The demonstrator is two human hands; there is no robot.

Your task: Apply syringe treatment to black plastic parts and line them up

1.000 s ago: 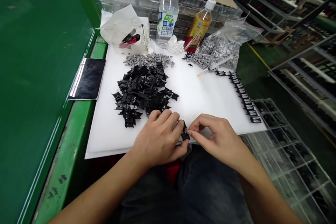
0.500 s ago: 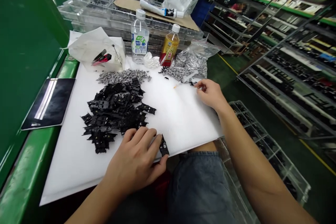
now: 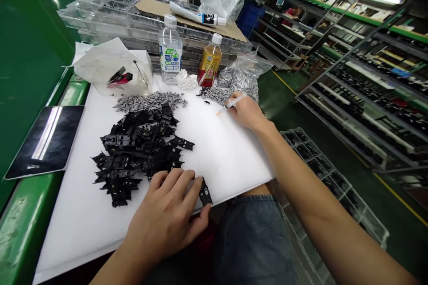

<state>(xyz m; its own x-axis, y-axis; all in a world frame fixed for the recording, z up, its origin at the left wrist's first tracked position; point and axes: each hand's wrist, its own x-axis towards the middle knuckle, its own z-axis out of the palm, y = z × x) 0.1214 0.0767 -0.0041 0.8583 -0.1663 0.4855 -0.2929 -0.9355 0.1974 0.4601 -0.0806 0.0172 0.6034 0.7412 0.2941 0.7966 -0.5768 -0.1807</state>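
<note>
My left hand [image 3: 170,213] rests at the front edge of the white board [image 3: 230,156], its thumb and fingers closed on a black plastic part [image 3: 205,192]. Farther back, my right hand [image 3: 245,109] grips a clear syringe [image 3: 236,99] with an orange tip that points down to the left, just above the board. A heap of black parts [image 3: 143,142] lies left of centre, behind my left hand. Small grey pieces [image 3: 147,100] are piled behind that heap, and more grey pieces [image 3: 214,94] lie beside my right hand.
A clear bottle [image 3: 170,53] and a yellow-red bottle [image 3: 210,62] stand at the back, before stacked clear trays [image 3: 100,26]. A bag of grey pieces [image 3: 245,75] is behind my right hand. At left lies a tablet [image 3: 45,140]. A person [image 3: 291,15] is near the far shelves.
My right hand has moved left from the small black pieces at the board's right edge and has taken hold of the syringe. My left hand keeps its hold. The view has shifted slightly.
</note>
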